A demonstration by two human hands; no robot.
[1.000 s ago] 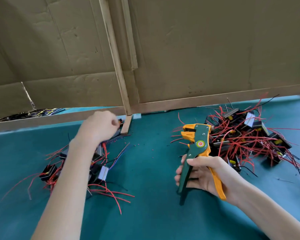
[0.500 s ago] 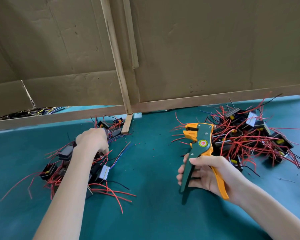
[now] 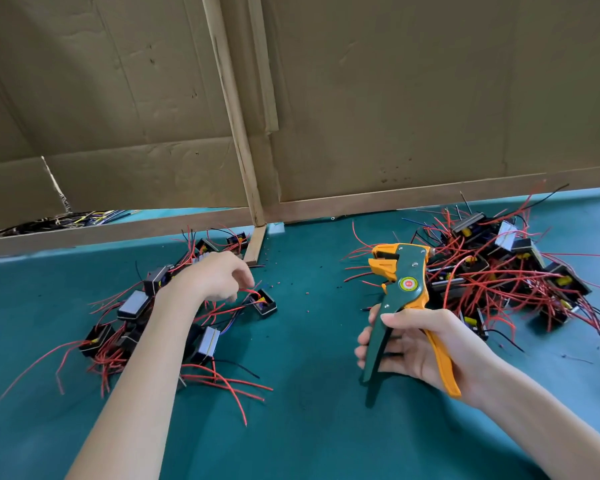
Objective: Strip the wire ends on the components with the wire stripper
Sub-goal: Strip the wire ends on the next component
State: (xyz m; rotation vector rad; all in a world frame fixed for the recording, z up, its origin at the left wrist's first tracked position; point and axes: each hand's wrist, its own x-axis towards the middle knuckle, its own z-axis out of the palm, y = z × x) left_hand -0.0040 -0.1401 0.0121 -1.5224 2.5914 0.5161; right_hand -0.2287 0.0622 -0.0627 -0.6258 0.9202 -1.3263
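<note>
Reaching the left hand [image 3: 215,280] over the left pile of components [image 3: 132,306] on the teal table [image 3: 309,427]. Letting its fingers [image 3: 246,277] hang loosely curled and slightly apart, tips just beside a red wire [image 3: 253,292] running to a small black component [image 3: 264,302] at the pile's right edge; touching or pinching that wire, impossible to tell. Leaving a bare stretch of table between the 2 piles, widening toward the near side. Gripping the wire stripper [image 3: 407,282] in the right hand [image 3: 426,348], raised right of centre, head pointing far and left, its 2 handles spread apart. Curling the fingers [image 3: 364,344] round the green handle, thumb lying across it, orange handle resting against the palm. Holding the tool just beside the right pile of components [image 3: 506,271], with red wires spilling toward the right edge. Closing off the far side with a cardboard wall [image 3: 413,98] standing on a wooden rail [image 3: 430,199].
</note>
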